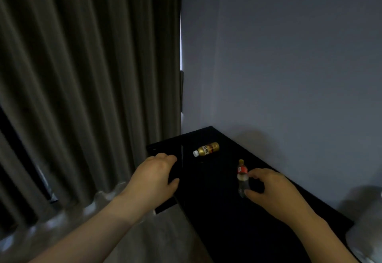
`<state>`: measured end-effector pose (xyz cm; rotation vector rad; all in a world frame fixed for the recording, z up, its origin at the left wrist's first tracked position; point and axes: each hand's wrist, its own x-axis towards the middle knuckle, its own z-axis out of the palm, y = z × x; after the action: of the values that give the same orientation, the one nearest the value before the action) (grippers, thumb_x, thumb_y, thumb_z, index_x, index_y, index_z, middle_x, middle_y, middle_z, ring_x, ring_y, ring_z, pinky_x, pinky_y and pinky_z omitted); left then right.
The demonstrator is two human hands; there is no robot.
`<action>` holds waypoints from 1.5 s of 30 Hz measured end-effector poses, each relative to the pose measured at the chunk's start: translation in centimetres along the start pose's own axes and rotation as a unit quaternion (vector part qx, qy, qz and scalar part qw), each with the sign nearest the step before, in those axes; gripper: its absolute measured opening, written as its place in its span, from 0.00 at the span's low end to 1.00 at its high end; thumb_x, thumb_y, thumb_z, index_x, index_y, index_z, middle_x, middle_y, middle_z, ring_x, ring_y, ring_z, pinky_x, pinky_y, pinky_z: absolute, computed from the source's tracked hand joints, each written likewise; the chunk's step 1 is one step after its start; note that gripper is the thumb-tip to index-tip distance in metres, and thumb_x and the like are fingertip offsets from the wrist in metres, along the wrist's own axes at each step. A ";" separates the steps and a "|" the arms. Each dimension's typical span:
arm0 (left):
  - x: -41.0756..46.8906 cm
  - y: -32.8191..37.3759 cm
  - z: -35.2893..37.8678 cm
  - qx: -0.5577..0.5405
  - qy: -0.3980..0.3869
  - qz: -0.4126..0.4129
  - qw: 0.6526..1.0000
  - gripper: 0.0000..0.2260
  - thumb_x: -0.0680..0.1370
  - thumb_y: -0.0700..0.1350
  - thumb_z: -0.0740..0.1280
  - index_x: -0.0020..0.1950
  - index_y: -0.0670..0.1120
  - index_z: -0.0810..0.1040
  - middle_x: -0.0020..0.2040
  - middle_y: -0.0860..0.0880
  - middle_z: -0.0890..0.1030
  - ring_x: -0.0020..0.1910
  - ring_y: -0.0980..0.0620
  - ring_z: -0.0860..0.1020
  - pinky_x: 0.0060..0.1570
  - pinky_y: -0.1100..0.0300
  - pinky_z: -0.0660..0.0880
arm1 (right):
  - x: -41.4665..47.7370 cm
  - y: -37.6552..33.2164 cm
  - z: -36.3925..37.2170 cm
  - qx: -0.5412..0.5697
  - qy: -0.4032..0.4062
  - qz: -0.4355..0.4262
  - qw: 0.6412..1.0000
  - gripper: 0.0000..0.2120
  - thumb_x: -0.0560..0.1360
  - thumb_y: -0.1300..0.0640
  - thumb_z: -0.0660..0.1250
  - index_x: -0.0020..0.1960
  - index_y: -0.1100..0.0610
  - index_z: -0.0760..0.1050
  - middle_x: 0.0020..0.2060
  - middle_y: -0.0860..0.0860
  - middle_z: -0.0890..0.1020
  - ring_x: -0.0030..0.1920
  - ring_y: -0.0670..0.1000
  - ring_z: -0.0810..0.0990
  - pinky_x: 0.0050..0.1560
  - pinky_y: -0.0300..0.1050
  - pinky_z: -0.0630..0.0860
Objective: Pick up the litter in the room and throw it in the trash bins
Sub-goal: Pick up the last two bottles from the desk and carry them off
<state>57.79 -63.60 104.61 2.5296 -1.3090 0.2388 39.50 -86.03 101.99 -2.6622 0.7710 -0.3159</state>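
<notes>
Head view, near to far. Nearest, the left hand hovered at the left edge of the desk, its grip loosely curled and holding nothing; we judged it was kept free for the second piece of litter. Opposite, the right hand reached in from the side, so that its grip spanned the clear bottle lengthwise. The forefinger lay at the red label and the thumb at the base, a narrow pinch around the body. We could not tell how firmly it held, nor whether the bottle stood or lay flat. Beyond, the gold bottle lay on its side, well apart from both hands, white cap pointing left. The dark desk hid its own surface detail. A pale object at lower right was cut off and unidentifiable. Behind stood the curtain and wall. No bin was in view.
</notes>
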 end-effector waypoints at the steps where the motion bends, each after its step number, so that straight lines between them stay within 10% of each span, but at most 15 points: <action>1: 1.4 -0.6 0.6 0.000 -0.005 0.004 1.000 0.22 0.75 0.53 0.65 0.68 0.50 0.70 0.61 0.51 0.75 0.59 0.50 0.75 0.58 0.58 0.72 | 1.3 0.3 0.4 0.006 -0.001 0.004 1.000 0.24 0.71 0.45 0.71 0.66 0.47 0.72 0.61 0.45 0.76 0.58 0.43 0.75 0.58 0.36 0.72; 40: 41.3 -14.9 25.9 -0.126 -0.314 0.188 0.922 0.22 0.76 0.51 0.67 0.67 0.46 0.70 0.61 0.47 0.73 0.57 0.51 0.75 0.57 0.55 0.75 | 25.9 12.7 18.9 0.122 -0.023 0.374 0.919 0.15 0.72 0.46 0.70 0.48 0.33 0.65 0.45 0.39 0.75 0.41 0.35 0.78 0.30 0.29 0.73; 45: 46.4 -13.4 30.1 -0.108 -0.359 0.162 0.913 0.18 0.76 0.50 0.67 0.63 0.44 0.71 0.57 0.45 0.73 0.53 0.49 0.76 0.54 0.53 0.76 | 28.7 18.0 21.6 0.137 -0.030 0.377 0.916 0.19 0.72 0.45 0.70 0.59 0.39 0.67 0.51 0.39 0.71 0.44 0.37 0.74 0.37 0.30 0.70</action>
<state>95.96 -101.68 86.50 2.2593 -1.8769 -0.8093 61.37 -110.26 78.58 -1.9186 1.5168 -0.1182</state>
